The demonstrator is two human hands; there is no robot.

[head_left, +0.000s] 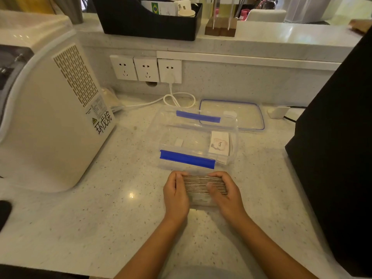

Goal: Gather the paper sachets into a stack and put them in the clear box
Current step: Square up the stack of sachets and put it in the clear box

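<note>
A stack of paper sachets [198, 184] stands on edge on the counter, its ribbed top edges facing me. My left hand [175, 196] grips the stack's left end and my right hand [225, 193] grips its right end. Just beyond my hands sits the clear box [167, 137] with blue clips on its near and far sides; it is uncovered. A small stack of white sachets [219, 144] with a pink print leans inside the box at its right end. The lower front of the held stack is partly hidden by my hands.
The box's clear lid [231, 115] lies flat behind the box. A cream appliance [52, 115] stands at the left, a tall black object [338, 148] at the right. A white cable [177, 99] runs from wall sockets [146, 69] at the back.
</note>
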